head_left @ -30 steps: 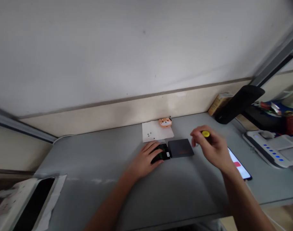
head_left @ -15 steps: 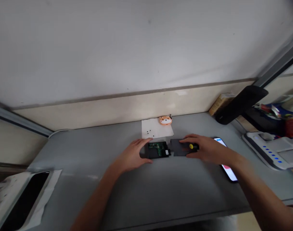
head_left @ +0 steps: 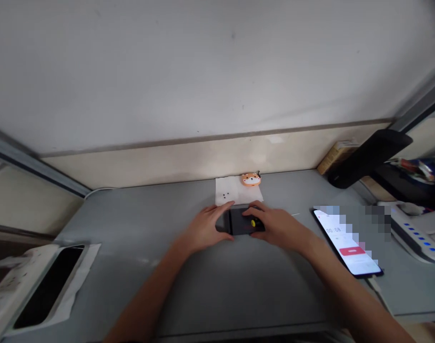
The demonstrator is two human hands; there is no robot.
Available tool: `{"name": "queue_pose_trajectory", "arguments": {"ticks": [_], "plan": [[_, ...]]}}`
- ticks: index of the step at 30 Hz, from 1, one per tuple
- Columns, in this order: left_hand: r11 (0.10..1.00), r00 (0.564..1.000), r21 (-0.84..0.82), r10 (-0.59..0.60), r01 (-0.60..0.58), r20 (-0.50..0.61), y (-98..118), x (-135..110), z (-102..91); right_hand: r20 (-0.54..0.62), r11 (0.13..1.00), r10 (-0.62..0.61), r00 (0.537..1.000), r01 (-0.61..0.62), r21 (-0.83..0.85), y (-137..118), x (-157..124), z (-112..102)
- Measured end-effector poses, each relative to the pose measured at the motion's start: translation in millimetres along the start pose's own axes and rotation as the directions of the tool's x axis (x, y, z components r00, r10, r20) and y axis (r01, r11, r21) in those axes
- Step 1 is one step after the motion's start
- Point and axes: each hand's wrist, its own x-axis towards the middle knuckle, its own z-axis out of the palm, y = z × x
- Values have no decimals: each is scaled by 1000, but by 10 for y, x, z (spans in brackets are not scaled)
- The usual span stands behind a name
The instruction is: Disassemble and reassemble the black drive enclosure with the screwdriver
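Note:
A flat black cover [head_left: 240, 222] lies over the black electronics case [head_left: 223, 222] on the grey desk. The green circuit board is hidden beneath it. My left hand [head_left: 204, 229] grips the left end of the case, thumb and fingers on its far and near edges. My right hand [head_left: 280, 226] holds the right part of the cover from above, fingers along both long edges. A dark tool with a yellow end [head_left: 253, 223] is tucked in that same hand; its kind is hard to make out. Several tiny dark pieces, like screws [head_left: 225, 195], lie on white paper [head_left: 238, 194] behind.
An orange animal-faced case [head_left: 251, 179] sits on the paper. To the right are a lit phone [head_left: 346, 245] with a cable, a white power strip [head_left: 419, 238], a black cylinder [head_left: 369, 159] and a box [head_left: 337, 157]. A dark-screened device [head_left: 51, 286] lies at the left.
My right hand has moved left with the cover and tool, bringing the cover over the case, so the circuit board is covered. The left hand stays on the case. The view has shifted slightly.

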Motion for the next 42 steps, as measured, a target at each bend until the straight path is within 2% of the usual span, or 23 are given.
{"name": "queue_pose_trajectory", "arguments": {"ticks": [5,7,9,10,11,12,13,14,15,16,17,18,20,23,29,36,39,42], "plan": [[999,998,8,-49,49,41,70,-4,-34,20,998,-61,998,61,13,-53,124,-45],[999,998,22,-47,47,45,110,-12,-62,11,993,-91,996,90,72,-59,149,-85],[1000,999,31,-6,5,32,138,-18,-74,-102,965,-145,984,164,204,-57,160,-124],[999,1000,32,15,-16,22,145,-20,-72,-227,934,-160,961,222,281,-52,162,-140],[999,999,33,31,-32,14,147,-23,-67,-385,892,-142,912,286,350,-42,163,-153],[999,999,32,40,-40,3,146,-27,-59,-550,844,-80,831,350,406,-28,163,-159],[999,999,30,41,-40,-9,143,-32,-51,-688,796,24,725,403,452,-8,164,-158],[999,999,27,40,-39,-20,138,-39,-44,-769,749,149,622,437,498,17,166,-150],[999,999,24,42,-41,-29,134,-48,-40,-790,706,278,546,442,554,47,169,-133],[998,998,23,51,-50,-35,130,-57,-39,-763,666,394,512,413,621,80,175,-109],[998,997,24,63,-62,-38,126,-67,-41,-707,628,490,510,357,692,114,184,-79],[997,996,27,80,-79,-39,121,-75,-44,-638,593,557,531,284,754,146,197,-44],[992,992,39,118,-117,-38,109,-86,-51,-517,544,612,598,156,825,198,233,31],[984,984,65,172,-169,-52,78,-86,-53,-456,515,594,663,121,848,232,297,133],[983,981,77,173,-166,-91,28,-63,-53,-413,515,543,731,98,851,224,359,238],[996,992,-66,58,-65,-108,84,-40,-52,-380,500,545,748,74,863,190,386,285],[992,989,-120,33,-50,-143,114,-25,-23,-389,488,561,731,88,868,155,370,248],[983,977,-179,-1,-38,-213,137,-7,34,-425,486,581,694,122,865,137,331,185]]}}
